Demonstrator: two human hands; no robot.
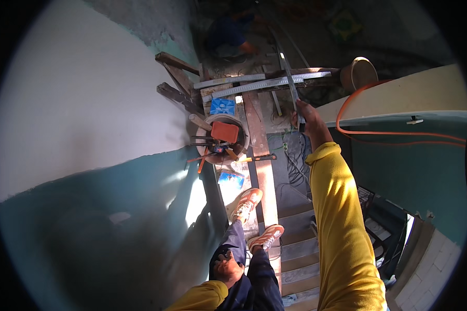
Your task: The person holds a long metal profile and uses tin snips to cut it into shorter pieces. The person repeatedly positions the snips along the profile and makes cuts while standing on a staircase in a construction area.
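My right hand [310, 123], its arm stretched forward in a yellow sleeve, is closed around the near end of a long, thin metal strip [290, 78]. The strip points away from me, passing over two pale perforated metal channels [275, 85]. Near my thigh is my left hand [228, 269], its fingers curled; whatever may be in them is hidden. Ahead of my feet stands a bucket [246, 136] of tools, with a red-orange box-shaped thing [224, 132] and a wooden handle [200, 122] on top.
I stand on narrow wooden planks [264, 192] above stairs [301, 262]. A white and teal wall [88, 192] rises at left. An orange hose [399, 132] hangs over the right ledge. A hammer [259, 158] lies by the bucket. Another person [228, 33] crouches beyond.
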